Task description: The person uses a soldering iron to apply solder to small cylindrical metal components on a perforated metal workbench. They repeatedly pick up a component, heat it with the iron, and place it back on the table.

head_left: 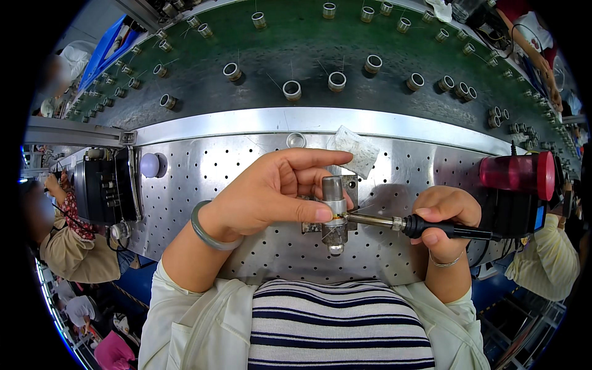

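1. As I look down from the head camera, my left hand (271, 194) is curled over a small metal cylinder (333, 197) that stands upright in a fixture (336, 229) on the perforated steel bench (246, 160), just ahead of my striped shirt.
2. The left thumb (308, 213) presses against the cylinder's side and the index finger (314, 158) arches above its top; I cannot tell whether the other fingers touch it.
3. My right hand (445, 221) is closed around the black grip of a soldering iron (425, 227), held nearly level.
4. The iron's metal tip (346, 216) meets the cylinder's side right at my left thumb tip.
5. A small clear plastic bag (356, 150) lies on the bench just beyond the fixture.
6. A red cylindrical container (517, 172) sits on its side at the right, near my right hand.
7. Beyond the bench, a green conveyor (296, 49) carries many metal rings (291, 90), well apart from my hands.
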Motion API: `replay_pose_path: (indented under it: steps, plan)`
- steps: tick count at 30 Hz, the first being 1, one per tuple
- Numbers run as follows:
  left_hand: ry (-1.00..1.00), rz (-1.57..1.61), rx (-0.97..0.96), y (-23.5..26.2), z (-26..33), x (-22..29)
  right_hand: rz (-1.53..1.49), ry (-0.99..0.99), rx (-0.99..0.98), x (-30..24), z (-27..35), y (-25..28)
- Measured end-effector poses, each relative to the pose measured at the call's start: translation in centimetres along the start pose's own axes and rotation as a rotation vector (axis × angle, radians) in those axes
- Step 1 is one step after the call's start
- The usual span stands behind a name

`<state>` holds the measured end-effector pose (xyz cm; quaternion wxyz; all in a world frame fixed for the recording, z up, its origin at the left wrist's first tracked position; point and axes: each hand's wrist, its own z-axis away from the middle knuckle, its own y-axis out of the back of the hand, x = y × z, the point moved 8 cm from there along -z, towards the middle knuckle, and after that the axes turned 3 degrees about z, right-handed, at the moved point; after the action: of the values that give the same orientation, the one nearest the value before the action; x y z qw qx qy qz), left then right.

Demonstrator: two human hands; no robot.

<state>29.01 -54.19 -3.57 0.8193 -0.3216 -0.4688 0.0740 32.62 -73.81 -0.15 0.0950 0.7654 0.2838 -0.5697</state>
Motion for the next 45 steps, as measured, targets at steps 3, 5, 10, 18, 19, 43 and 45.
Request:
replay_pose_path:
  steps: [3, 5, 10, 18, 19, 43, 45]
  plan:
    - [-0.003, -0.002, 0.009, -0.1, 0.0, 0.0, 0.030, 0.013, -0.010, -0.2, 0.0, 0.0]
    - [-0.003, -0.019, 0.019, -0.1, 0.0, 0.1, 0.050, 0.027, -0.026, -0.3, 0.0, 0.1]
    - [0.002, -0.039, 0.046, -0.5, 0.1, 0.3, -0.024, 0.000, 0.031, -0.3, 0.0, 0.1]
    - [0.003, -0.014, 0.050, -0.4, 0.1, 0.2, -0.013, 0.003, 0.034, -0.2, 0.0, 0.2]
    - [0.003, -0.015, 0.050, -0.4, 0.1, 0.2, -0.005, 0.005, 0.029, -0.2, 0.1, 0.3]
    - [-0.660, -1.383, 1.171, 22.4, 5.2, 21.3, -0.088, -0.041, 0.230, -0.4, -0.3, 2.0]
    - [-0.482, -1.541, 1.224, 24.0, 5.2, 21.7, -0.101, -0.071, 0.221, 0.1, -0.3, 2.1]
